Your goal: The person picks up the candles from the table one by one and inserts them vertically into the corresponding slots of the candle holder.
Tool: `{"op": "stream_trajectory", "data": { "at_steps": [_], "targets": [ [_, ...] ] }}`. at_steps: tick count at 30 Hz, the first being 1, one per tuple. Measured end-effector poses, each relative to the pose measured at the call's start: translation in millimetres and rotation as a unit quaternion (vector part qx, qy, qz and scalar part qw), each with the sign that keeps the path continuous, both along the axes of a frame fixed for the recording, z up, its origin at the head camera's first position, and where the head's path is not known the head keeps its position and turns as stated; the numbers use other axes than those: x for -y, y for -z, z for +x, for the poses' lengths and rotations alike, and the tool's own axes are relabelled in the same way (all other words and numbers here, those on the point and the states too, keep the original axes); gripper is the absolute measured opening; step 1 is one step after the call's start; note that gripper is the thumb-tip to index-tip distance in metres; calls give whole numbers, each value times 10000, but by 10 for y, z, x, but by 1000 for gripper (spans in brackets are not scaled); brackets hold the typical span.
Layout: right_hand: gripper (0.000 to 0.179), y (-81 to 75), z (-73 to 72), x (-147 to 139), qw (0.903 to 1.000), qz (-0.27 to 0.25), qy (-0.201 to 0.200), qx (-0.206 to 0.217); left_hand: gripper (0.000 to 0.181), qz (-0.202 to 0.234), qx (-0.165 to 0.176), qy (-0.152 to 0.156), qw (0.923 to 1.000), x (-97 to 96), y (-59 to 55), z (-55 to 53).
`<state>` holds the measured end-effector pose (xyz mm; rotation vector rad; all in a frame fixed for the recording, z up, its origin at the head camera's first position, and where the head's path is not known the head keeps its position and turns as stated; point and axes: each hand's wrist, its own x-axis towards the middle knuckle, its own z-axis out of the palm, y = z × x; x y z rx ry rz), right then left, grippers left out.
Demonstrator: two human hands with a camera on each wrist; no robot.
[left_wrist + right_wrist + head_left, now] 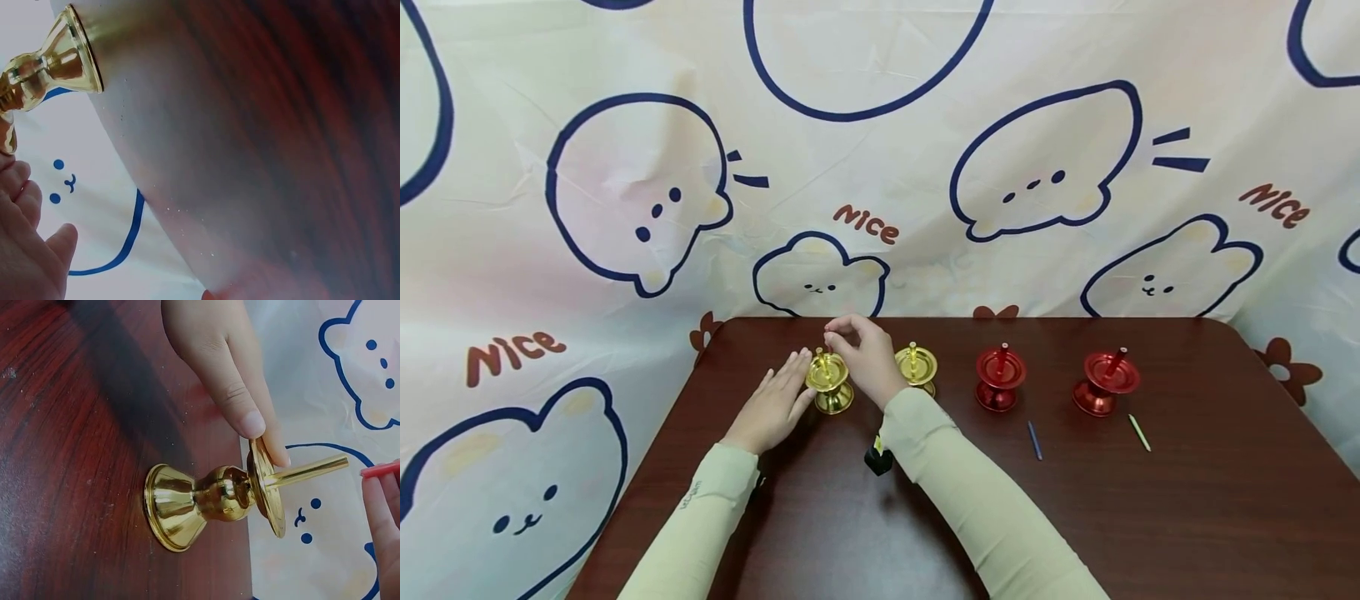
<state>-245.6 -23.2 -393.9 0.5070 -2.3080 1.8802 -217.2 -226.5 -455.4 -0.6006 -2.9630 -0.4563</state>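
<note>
A gold candle holder (833,400) with a dish and a thin upright tube stands near the table's back left. My left hand (775,404) touches the side of its dish, fingers extended; in the right wrist view the left thumb (236,403) lies at the dish's rim. Above the tube, my right hand (865,358) pinches a slim red candle (380,469) between thumb and fingertips. The candle's end is close to the tube's mouth (344,462), apart from it. In the left wrist view the holder's base (69,59) shows, and its top is cut off.
Right of my hands are a second gold holder (917,367), partly behind my right hand, and two red holders (997,394) (1097,398). A blue candle (1035,440) and a green candle (1139,433) lie on the brown table (1210,500). A printed cloth (917,167) hangs behind.
</note>
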Motion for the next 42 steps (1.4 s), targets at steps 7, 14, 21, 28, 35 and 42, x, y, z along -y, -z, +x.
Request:
{"op": "stream_trajectory", "data": {
  "at_steps": [7,14,21,28,35,42],
  "targets": [
    [10,-62,-5,62,9999,56,73,-58,65,48,18,-21,10000,16,17,-7],
    [8,-84,-22,96,10000,21,46,-73,66,67,86,-50,9999,31,44,-17],
    [6,-70,-23,144,9999,130,30,-55,67,102,84,-60,9999,42,59,-18],
    [6,-58,-37,175,9993,341,55,-172,67,139,144,-75,9998,31,38,-9],
    [7,-43,-64,172,9987,483,45,-150,67,150,150,-86,9997,23,48,-22],
    [10,-56,-65,167,9971,741,-8,-191,67,134,186,-67,9997,20,49,-41]
  ]
}}
